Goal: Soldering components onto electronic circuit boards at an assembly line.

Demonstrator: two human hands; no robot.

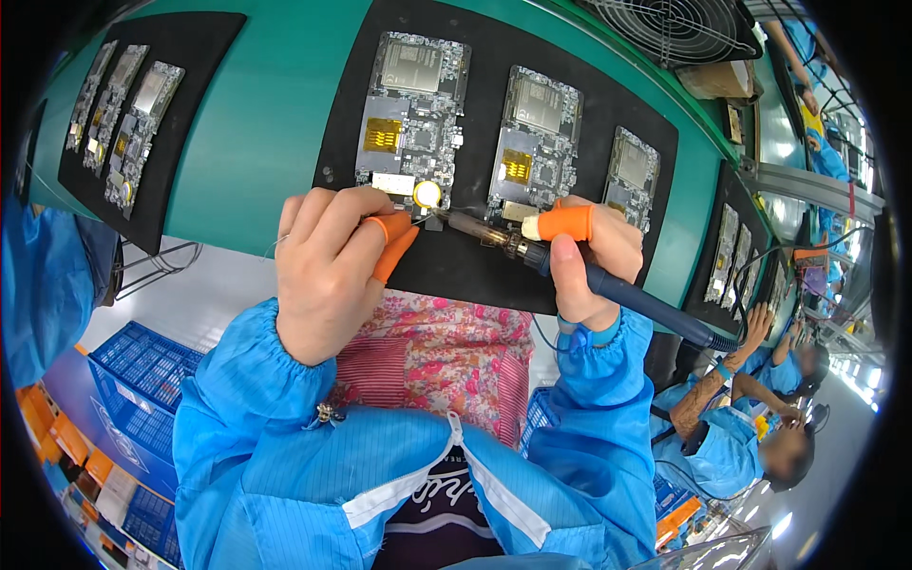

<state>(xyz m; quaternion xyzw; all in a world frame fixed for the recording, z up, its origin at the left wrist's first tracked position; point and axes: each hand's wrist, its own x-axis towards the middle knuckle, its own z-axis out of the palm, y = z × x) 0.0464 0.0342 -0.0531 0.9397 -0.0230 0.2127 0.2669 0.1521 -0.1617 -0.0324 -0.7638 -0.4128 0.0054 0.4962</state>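
In my right hand [603, 249] is a soldering iron [655, 309], its blue handle slanting down to the right. Its tip points left, at the lower edge of a circuit board [439, 142], next to a round yellowish-white part [427, 194]. My left hand [328, 249] is closed in a pinch by that same edge, on what looks like thin solder wire [282, 239]; the fingertips partly hide it. Orange finger cots cover some fingers of both hands. The board lies flat on a black mat [338, 142], beside a second board [537, 142] and a third [632, 171], partly behind my right hand.
More boards [147, 119] lie on another black mat [211, 57] to the left, over a green bench top [275, 76]. A fan [670, 28] stands at the far right. Blue crates [142, 380] sit below left. Co-workers in blue [712, 451] are at the right.
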